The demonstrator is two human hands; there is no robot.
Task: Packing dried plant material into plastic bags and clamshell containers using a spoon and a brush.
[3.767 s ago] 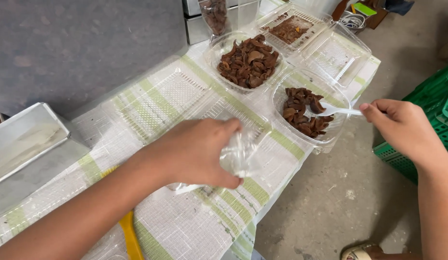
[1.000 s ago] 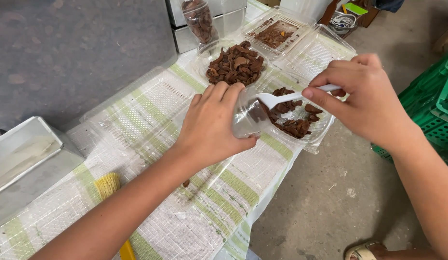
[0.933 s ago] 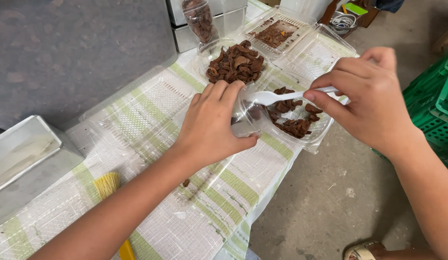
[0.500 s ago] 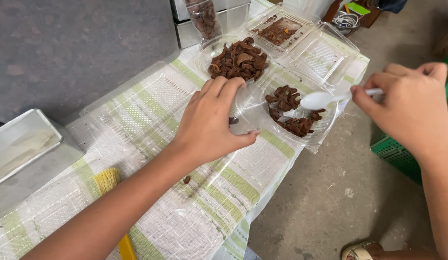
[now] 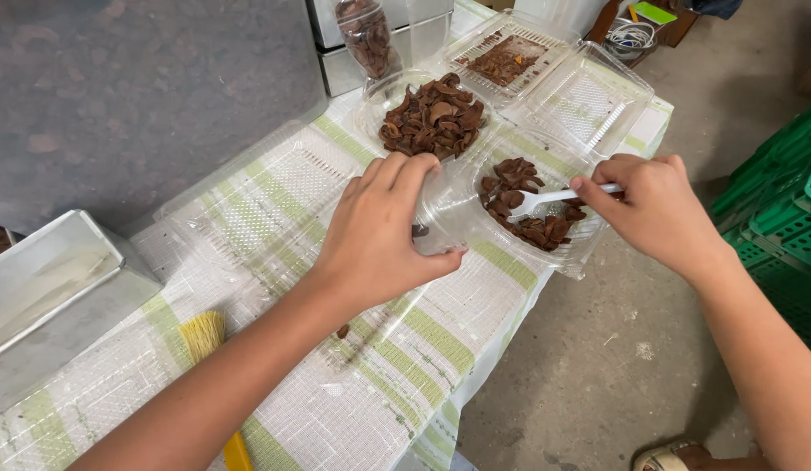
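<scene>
1. Clear plastic is what the left hand (image 5: 376,228) grips: a small see-through bag (image 5: 440,222), pinched between thumb and curled fingers and held just above the table, right beside the nearer bowl.
2. The right hand (image 5: 651,205) is closed on the handle of a white plastic spoon (image 5: 549,200), thumb and forefinger clamping it.
3. The spoon's head lies in the nearer clear bowl (image 5: 573,255), touching the brown dried pieces (image 5: 529,210) heaped there.
4. That bowl sits at the table's edge, between the two hands, partly over the rim of the cloth.
5. A second clear bowl (image 5: 376,102), fuller with the same brown pieces, stands just behind it, near the left fingertips.
6. Further back lies an open clear clamshell tray (image 5: 588,98), one half holding a thin layer of brown bits, the other half bare.
7. A clear jar (image 5: 364,35) of brown pieces stands upright against a metal box (image 5: 416,39) at the back.
8. The table wears a white woven cloth with green stripes (image 5: 396,366).
9. A metal tray (image 5: 47,296) rests at the left, and a yellow brush (image 5: 206,342) lies near the forearm.
10. Green plastic crates (image 5: 780,209) stand on the concrete floor to the right.
</scene>
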